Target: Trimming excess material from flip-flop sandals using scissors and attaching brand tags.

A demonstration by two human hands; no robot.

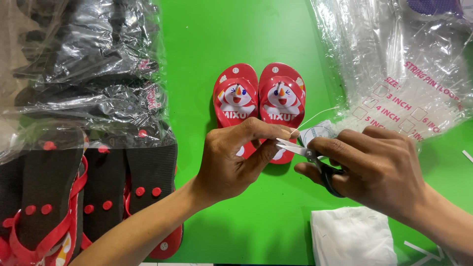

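A pair of small red children's flip-flops [258, 96] with cartoon faces lies side by side on the green table [236, 44]. My left hand [236, 155] hovers over their near ends and pinches a thin white string [315, 117] that leads to a round white tag [315, 132]. My right hand [374, 165] holds small scissors [300, 149] with black handles, the blades slightly apart and pointing left at the string by my left fingertips.
Black-soled red flip-flops [98, 192] lie in clear plastic bags at the left. A crumpled clear bag of string pins [409, 83] sits at the right. A white cloth [352, 236] lies at the bottom right.
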